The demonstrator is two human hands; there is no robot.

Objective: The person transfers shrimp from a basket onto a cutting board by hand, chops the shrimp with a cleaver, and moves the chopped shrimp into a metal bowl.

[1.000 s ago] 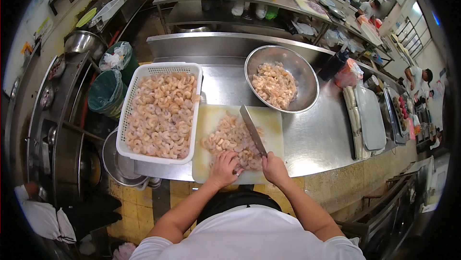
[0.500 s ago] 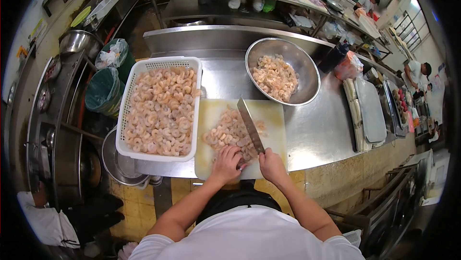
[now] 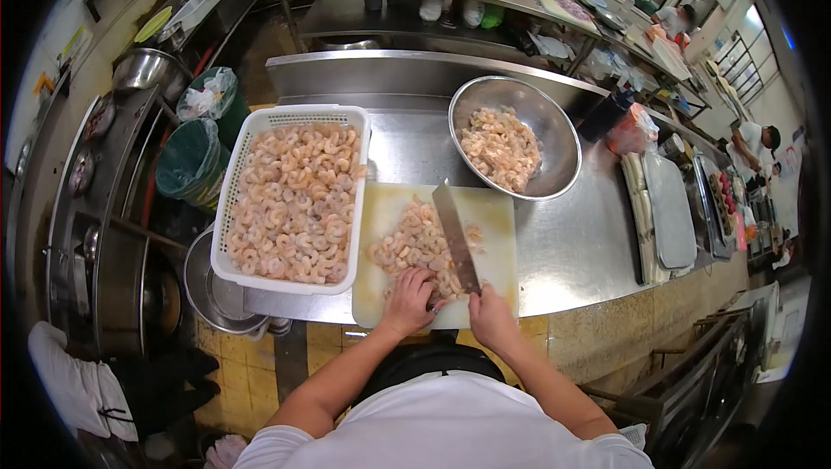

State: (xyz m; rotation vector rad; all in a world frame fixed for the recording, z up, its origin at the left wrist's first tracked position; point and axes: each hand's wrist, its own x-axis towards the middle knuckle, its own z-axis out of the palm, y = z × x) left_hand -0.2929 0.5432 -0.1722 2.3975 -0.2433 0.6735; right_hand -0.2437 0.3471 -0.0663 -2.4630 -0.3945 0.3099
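Observation:
My right hand [image 3: 493,318] is closed around the handle of a kitchen knife [image 3: 455,240] with a broad blade, which points away from me over the board. My left hand [image 3: 409,305] has its fingers curled down on shrimp at the near side of the pile, just left of the blade. Peeled raw shrimp [image 3: 411,242] lie heaped on a white cutting board [image 3: 495,209], some of them in small pieces near the knife. What sits under the left fingertips is partly hidden.
A white perforated basket [image 3: 364,183] full of peeled shrimp stands left of the board. A steel bowl [image 3: 567,153] with shrimp pieces sits at the back right. Flat trays [image 3: 671,209] lie farther right. Green bins [image 3: 186,162] stand left of the table. Another person [image 3: 78,382] is at lower left.
My right hand and the knife handle have come slightly closer to me. The left hand stays curled on the shrimp in nearly the same spot. The whole view has shifted slightly.

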